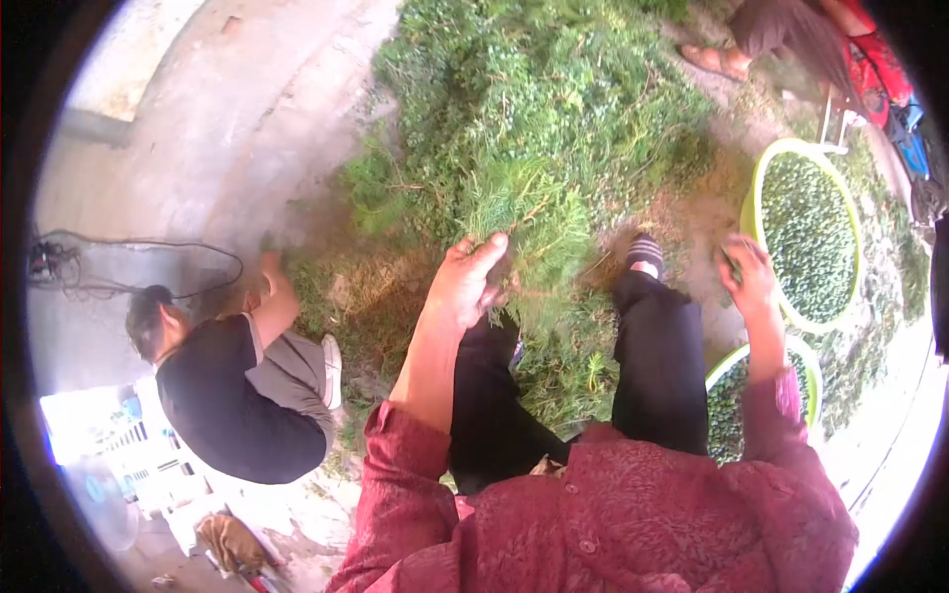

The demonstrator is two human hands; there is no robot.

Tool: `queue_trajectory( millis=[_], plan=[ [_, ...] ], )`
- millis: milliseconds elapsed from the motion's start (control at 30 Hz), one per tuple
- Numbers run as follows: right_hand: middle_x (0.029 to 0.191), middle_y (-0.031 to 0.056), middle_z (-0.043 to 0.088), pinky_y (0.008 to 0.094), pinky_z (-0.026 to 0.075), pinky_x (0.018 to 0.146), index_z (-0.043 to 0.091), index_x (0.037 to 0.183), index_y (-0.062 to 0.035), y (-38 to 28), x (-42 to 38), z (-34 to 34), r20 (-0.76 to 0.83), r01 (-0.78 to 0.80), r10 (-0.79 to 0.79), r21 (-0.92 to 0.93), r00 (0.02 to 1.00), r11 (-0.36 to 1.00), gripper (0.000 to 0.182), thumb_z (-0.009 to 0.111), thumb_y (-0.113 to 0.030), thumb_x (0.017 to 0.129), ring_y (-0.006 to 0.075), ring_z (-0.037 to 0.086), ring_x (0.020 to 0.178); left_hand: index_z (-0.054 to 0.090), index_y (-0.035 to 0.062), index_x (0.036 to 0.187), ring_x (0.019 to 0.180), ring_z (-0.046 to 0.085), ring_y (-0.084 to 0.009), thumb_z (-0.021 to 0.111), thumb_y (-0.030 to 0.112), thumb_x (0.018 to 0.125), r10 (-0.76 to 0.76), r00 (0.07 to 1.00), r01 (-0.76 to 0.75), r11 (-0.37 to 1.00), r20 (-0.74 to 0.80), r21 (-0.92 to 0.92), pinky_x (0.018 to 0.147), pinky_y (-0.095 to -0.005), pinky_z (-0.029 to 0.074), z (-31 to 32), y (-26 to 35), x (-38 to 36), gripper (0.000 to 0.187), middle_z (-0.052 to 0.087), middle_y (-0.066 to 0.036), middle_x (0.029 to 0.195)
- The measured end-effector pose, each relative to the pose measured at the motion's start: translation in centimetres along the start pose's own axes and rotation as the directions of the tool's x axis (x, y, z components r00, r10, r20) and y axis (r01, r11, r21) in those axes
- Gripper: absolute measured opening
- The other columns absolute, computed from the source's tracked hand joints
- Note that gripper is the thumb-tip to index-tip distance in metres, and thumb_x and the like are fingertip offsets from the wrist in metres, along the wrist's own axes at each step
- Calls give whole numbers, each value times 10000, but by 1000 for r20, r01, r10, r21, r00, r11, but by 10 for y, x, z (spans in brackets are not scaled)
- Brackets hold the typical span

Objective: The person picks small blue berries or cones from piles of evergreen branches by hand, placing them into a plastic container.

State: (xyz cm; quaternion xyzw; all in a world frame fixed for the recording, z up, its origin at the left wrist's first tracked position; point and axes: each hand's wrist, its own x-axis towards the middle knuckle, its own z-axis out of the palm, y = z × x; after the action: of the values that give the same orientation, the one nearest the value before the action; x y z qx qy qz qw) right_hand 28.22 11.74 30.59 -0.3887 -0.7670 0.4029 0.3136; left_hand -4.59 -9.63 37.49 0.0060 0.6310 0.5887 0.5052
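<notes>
My left hand (467, 282) is closed, thumb on top, around the stem end of a feathery green sprig (534, 222). The sprig spreads in front of the large heap of cut green branches (554, 89). Off to the right, my right hand (748, 269) has its fingers curled beside the rim of a yellow-green tub (757, 188). Whatever those fingers hold, if anything, is hidden. Small green pieces (809, 232) fill that tub. Below it, partly behind my right arm, stands a second yellow-green tub (815, 381) with similar pieces.
On the left a person in a dark shirt (242, 400) crouches beside the greenery. Another person's leg (776, 35) shows at the upper right, near a red item (875, 69). A dark cable (148, 242) loops over the concrete floor (247, 128). Loose greenery lies around my feet.
</notes>
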Motion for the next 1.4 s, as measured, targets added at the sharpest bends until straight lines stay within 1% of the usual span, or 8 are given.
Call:
queue_trajectory(
  millis=[33,133,433,600,800,967,1067,1400],
  plan=[
    [744,62,544,209,325,384,575,890,-20,-9,-15,-24,39,-474,571,605,820,640,121,551,-44,774,127,498,559,504,63,967,541,530,-139,623,236,835,1,997,2,999,75,-40,433,-273,423,-8,-2,2,248,569,-30,729],
    [648,14,484,190,283,388,574,868,-40,39,-95,-102,-203,-264,267,41,942,964,118,521,-111,791,78,429,504,437,77,1077,493,539,-194,636,270,828,47,993,-33,991,108,-129,434,-313,438,-4,1,-13,373,579,-69,855],
    [665,73,588,278,421,475,641,949,-61,169,-319,-260,-426,-847,743,-121,516,518,286,582,-267,761,129,545,554,560,103,1005,735,569,-248,611,161,836,295,907,-159,901,300,-405,593,-364,459,-34,-22,-46,186,575,-72,976],
    [722,17,643,323,446,480,663,821,-135,201,-286,-263,355,346,462,-932,813,107,157,530,-218,836,150,572,576,559,28,1024,730,581,-207,621,38,797,447,890,-402,861,86,-310,535,-297,511,-63,-8,-97,236,585,-95,972],
    [758,175,615,393,454,684,645,864,-45,26,-195,-192,-94,-469,585,-705,805,532,310,606,-316,717,284,605,713,536,19,1081,718,562,-176,581,92,828,478,821,-494,869,-313,30,498,-273,467,-172,-48,-140,267,571,-77,937],
    [844,175,635,377,458,737,632,1013,-43,23,-123,-144,33,-339,514,-715,857,611,375,622,-290,731,297,617,794,592,37,925,646,575,-193,594,146,805,232,808,-16,927,-542,374,508,-324,457,-260,-148,-158,162,604,-72,811],
    [925,195,632,368,464,782,615,1041,-34,23,-65,-103,155,-322,574,-699,804,639,371,618,-281,764,299,616,878,640,22,865,721,634,-280,646,292,730,150,887,390,262,-436,883,642,-374,497,-320,-223,-134,302,655,-146,799],
    [880,183,617,400,469,747,625,879,-70,91,67,71,627,136,299,-549,719,825,260,567,-265,716,321,599,832,587,0,916,825,579,-389,605,284,734,128,992,1,-30,3,1000,692,-437,449,-173,-125,45,337,594,-243,857]
  ],
)
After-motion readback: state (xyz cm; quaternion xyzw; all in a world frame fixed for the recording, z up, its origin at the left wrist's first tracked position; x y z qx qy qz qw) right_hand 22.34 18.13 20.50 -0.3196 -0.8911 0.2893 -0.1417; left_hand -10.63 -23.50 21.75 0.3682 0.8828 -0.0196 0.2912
